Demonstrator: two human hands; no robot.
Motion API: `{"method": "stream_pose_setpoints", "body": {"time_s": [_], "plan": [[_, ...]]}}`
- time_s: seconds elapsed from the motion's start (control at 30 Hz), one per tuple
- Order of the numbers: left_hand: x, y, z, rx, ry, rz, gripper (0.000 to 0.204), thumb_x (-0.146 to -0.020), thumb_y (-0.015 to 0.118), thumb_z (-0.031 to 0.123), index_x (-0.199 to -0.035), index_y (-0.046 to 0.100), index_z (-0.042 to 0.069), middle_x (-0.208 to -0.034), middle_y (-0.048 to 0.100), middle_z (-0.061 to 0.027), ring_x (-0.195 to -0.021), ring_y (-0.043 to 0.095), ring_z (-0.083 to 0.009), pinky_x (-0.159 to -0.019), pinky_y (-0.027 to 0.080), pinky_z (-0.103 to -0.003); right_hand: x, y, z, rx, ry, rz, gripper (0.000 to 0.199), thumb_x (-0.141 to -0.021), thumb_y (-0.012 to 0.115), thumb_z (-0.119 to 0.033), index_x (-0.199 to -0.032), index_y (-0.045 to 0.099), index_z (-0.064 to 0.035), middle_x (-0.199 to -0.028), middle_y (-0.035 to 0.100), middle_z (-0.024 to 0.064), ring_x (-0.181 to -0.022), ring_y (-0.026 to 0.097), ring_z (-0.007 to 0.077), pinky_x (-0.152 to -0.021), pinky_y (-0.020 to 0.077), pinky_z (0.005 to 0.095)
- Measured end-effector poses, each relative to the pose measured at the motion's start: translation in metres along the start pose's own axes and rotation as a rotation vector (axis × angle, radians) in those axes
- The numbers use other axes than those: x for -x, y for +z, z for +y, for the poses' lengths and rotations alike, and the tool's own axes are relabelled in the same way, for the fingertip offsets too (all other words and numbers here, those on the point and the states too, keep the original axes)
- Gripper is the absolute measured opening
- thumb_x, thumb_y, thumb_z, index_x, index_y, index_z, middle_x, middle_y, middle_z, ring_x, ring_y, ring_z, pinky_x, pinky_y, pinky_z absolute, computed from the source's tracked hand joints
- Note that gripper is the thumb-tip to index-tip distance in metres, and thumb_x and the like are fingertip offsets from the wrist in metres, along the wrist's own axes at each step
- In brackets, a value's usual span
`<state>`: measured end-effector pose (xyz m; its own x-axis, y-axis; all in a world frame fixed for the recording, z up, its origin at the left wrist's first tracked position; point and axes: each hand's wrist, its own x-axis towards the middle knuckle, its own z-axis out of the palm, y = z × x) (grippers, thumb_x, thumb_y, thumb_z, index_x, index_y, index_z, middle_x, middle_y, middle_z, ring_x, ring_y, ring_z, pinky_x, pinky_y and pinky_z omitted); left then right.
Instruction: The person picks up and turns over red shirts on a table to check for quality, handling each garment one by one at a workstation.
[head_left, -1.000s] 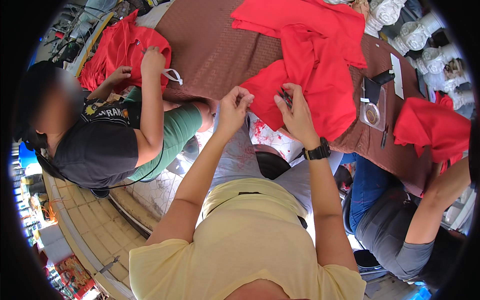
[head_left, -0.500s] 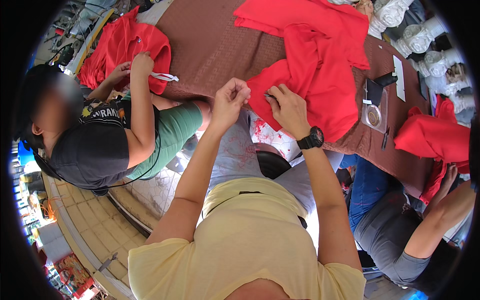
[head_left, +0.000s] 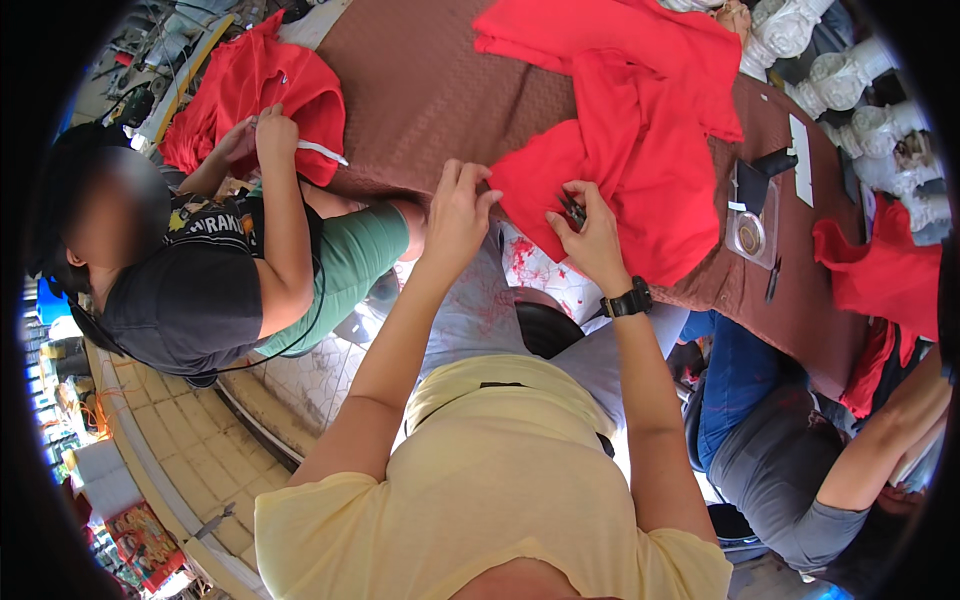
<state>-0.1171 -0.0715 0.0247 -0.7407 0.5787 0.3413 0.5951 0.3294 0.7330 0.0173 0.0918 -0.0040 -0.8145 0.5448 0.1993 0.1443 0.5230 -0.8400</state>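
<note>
A red garment (head_left: 640, 150) lies spread on the brown-covered table (head_left: 430, 90), its near edge hanging over the table's front. My left hand (head_left: 460, 205) is at the garment's left corner, with thumb and fingertips pinched on the cloth edge. My right hand (head_left: 595, 240), with a black watch on the wrist, holds small dark snips (head_left: 573, 210) against the same edge, a hand's width to the right of the left hand.
A person on the left handles another red garment (head_left: 260, 90). A person on the right holds red cloth (head_left: 880, 270). A clear case (head_left: 750, 230), a white strip (head_left: 800, 145) and white carved pieces (head_left: 840, 70) lie at the table's right. A black stool (head_left: 545, 325) stands below.
My hands have stayed at the garment's near edge with only small shifts. The person on the left moved both hands up onto their red cloth. The arm of the person on the right dropped lower.
</note>
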Motion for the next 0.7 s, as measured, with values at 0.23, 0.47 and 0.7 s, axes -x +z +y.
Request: {"method": "stream_pose_setpoints", "body": {"time_s": [0.23, 0.47, 0.7], "plan": [[-0.015, 0.025, -0.06, -0.03, 0.275, 0.066, 0.01, -0.091, 0.065, 0.005, -0.097, 0.057, 0.001, -0.082, 0.057, -0.0078, -0.073, 0.06, -0.0205, -0.068, 0.048, -0.031, 0.004, 0.005, 0.002, -0.005, 0.014, 0.02, 0.046, -0.081, 0.079, -0.019, -0.116, 0.055, -0.0029, -0.103, 0.064, 0.0184, -0.094, 0.064, 0.0327, -0.081, 0.0512, 0.0402], [-0.005, -0.035, -0.053, 0.532, -0.284, -0.495, 0.004, -0.095, 0.06, 0.005, -0.098, 0.059, 0.003, -0.077, 0.055, -0.0001, -0.071, 0.051, -0.0089, -0.066, 0.045, -0.026, 0.007, 0.008, 0.014, -0.053, -0.015, 0.061, 0.047, -0.08, 0.08, -0.021, -0.116, 0.056, -0.0039, -0.1, 0.064, 0.0159, -0.09, 0.063, 0.0296, -0.079, 0.0506, 0.0391], [-0.015, -0.019, -0.025, -0.018, -0.035, -0.004, 0.023, -0.088, 0.069, 0.01, -0.11, 0.067, 0.001, -0.094, 0.061, -0.0133, -0.077, 0.062, -0.0235, -0.072, 0.05, -0.035, 0.009, 0.008, 0.014, -0.055, 0.034, 0.04, 0.047, -0.08, 0.08, -0.021, -0.117, 0.056, -0.0043, -0.103, 0.065, 0.0161, -0.092, 0.063, 0.0288, -0.081, 0.0512, 0.0385]]}}
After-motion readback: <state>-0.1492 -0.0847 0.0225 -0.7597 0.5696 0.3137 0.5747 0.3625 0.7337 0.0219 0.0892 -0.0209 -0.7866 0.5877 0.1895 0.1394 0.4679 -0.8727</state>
